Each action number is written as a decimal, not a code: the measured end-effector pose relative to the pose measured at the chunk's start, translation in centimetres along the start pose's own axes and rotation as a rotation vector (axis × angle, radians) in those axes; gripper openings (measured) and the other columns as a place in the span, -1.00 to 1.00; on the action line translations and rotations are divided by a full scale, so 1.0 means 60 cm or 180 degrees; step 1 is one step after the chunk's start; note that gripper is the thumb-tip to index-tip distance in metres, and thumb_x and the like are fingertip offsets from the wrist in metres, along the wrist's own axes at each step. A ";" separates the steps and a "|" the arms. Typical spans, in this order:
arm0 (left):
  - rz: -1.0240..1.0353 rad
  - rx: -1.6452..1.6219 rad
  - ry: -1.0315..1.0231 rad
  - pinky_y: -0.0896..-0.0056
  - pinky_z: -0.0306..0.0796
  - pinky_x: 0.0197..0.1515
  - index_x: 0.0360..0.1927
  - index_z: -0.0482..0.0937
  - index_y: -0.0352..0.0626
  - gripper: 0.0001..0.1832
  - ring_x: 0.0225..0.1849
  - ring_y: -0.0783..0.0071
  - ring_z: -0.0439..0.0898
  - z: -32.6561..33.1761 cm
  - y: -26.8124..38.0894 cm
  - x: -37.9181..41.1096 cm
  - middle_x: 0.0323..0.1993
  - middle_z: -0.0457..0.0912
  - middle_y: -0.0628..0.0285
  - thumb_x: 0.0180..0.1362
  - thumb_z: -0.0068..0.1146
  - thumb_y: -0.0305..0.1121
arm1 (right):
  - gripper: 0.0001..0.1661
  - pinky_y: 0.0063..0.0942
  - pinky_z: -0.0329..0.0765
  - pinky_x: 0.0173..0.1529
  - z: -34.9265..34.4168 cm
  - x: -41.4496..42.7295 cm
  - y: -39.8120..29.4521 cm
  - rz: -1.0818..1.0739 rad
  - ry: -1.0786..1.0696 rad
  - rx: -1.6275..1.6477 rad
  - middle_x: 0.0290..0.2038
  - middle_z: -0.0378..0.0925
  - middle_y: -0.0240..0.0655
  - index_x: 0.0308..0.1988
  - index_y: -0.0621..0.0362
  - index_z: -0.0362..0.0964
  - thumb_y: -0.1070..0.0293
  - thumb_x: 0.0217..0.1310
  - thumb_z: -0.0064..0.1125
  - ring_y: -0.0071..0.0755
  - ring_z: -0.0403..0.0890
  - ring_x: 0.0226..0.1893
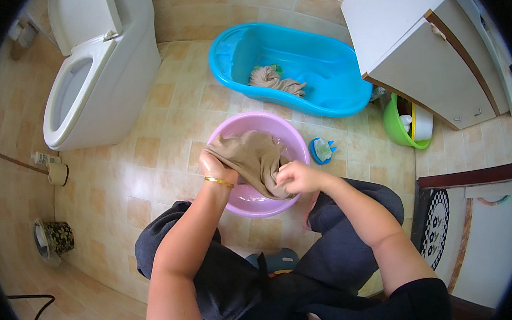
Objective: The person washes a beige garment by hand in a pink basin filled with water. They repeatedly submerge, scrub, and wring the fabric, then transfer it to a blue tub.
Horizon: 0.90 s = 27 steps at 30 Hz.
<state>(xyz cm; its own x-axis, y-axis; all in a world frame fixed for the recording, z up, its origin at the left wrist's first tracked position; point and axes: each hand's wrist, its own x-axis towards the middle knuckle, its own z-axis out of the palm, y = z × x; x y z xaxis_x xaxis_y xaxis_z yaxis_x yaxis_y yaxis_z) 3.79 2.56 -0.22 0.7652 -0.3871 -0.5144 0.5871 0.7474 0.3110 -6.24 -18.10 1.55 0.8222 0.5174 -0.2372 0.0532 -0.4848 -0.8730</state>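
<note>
A wet brown cloth garment [255,155] is spread between my hands over a pink plastic basin [300,143]. My left hand [218,167] grips its left edge, and a gold bracelet circles that wrist. The fingers of my right hand [300,177] pinch the garment's lower right part near the basin's right rim. Water shows in the basin around the cloth. Folds hide the garment's exact kind. To the right of the basin, a pale green soap bar [323,149] rests on a blue soap dish [315,155].
Behind the basin stands a blue plastic tub [331,82] with a twisted beige cloth [272,82] inside. A white toilet [110,90] is at the left. To the right are a white cabinet [425,70] and a green basin [395,124] holding containers. A patterned bin [59,236] sits far left.
</note>
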 end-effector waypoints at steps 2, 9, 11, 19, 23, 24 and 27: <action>0.0028 -0.0023 0.0131 0.06 0.28 0.14 -0.04 0.43 -0.31 -0.52 0.03 0.05 0.43 0.042 0.006 -0.023 0.00 0.47 0.00 0.19 -0.40 -0.18 | -0.78 -0.28 0.38 -0.37 0.040 -0.007 0.011 -0.0514 0.0407 -0.1419 -0.53 0.48 -0.21 -0.44 0.15 0.46 0.49 -0.29 0.01 -0.04 0.49 -0.47; 0.0009 0.0086 -0.1066 0.05 0.28 0.13 -0.09 0.43 -0.40 -0.48 0.02 0.03 0.44 0.061 0.026 -0.029 -0.03 0.47 -0.07 0.14 -0.39 -0.16 | -0.85 -0.09 0.42 -0.20 0.041 0.019 0.047 0.1434 0.0415 -0.1217 -0.43 0.52 -0.03 -0.44 0.23 0.46 0.47 -0.12 0.00 0.09 0.54 -0.30; -0.0010 0.0073 -0.1214 0.05 0.33 0.09 -0.12 0.45 -0.41 -0.53 -0.01 0.01 0.46 0.074 0.028 -0.040 -0.07 0.50 -0.08 0.16 -0.38 -0.22 | -0.74 -0.14 0.43 -0.13 0.030 0.027 0.073 0.1223 0.1355 -0.1078 -0.32 0.51 0.02 -0.23 0.19 0.49 0.49 -0.02 0.03 0.11 0.52 -0.23; -0.0237 0.0032 -0.1658 0.07 0.31 0.10 -0.07 0.43 -0.37 -0.52 0.03 0.03 0.43 0.086 0.032 -0.050 -0.01 0.47 -0.07 0.17 -0.38 -0.20 | -0.70 -0.42 0.40 -0.10 0.011 0.067 0.184 0.0964 0.1471 0.0973 -0.30 0.53 -0.23 -0.16 0.22 0.43 0.39 0.06 0.16 -0.36 0.51 -0.22; -0.0013 0.0171 -0.1179 0.07 0.31 0.11 -0.06 0.42 -0.36 -0.53 0.03 0.02 0.43 0.053 0.030 -0.030 0.00 0.46 -0.06 0.18 -0.37 -0.21 | -0.80 -0.50 0.36 -0.25 0.001 0.076 0.109 0.1120 0.1840 0.1193 -0.41 0.46 -0.32 -0.27 0.22 0.42 0.35 0.12 0.03 -0.51 0.42 -0.36; -0.0008 0.0174 -0.1124 0.07 0.31 0.12 -0.06 0.42 -0.36 -0.54 0.04 0.02 0.42 0.046 0.027 -0.027 0.01 0.45 -0.06 0.18 -0.37 -0.22 | -0.81 -0.47 0.35 -0.29 -0.006 0.074 0.090 0.1019 0.1950 0.1339 -0.46 0.43 -0.31 -0.31 0.23 0.42 0.35 0.11 0.00 -0.50 0.41 -0.40; -0.0092 0.0157 -0.0723 0.07 0.30 0.13 -0.04 0.41 -0.36 -0.57 0.04 0.03 0.42 0.046 0.011 -0.021 0.02 0.44 -0.04 0.18 -0.36 -0.26 | -0.84 -0.52 0.28 -0.36 -0.036 0.059 0.008 0.0824 0.2393 0.1857 -0.49 0.38 -0.40 -0.38 0.22 0.40 0.35 0.12 -0.02 -0.57 0.35 -0.44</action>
<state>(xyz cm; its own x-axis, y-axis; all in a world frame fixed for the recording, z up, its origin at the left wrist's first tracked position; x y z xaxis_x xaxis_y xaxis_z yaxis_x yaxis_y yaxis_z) 3.94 2.08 2.83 0.7843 -0.5237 -0.3325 0.6177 0.7089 0.3403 -2.08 -18.04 1.21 0.9259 -0.2367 -0.2943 -0.3009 0.0087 -0.9536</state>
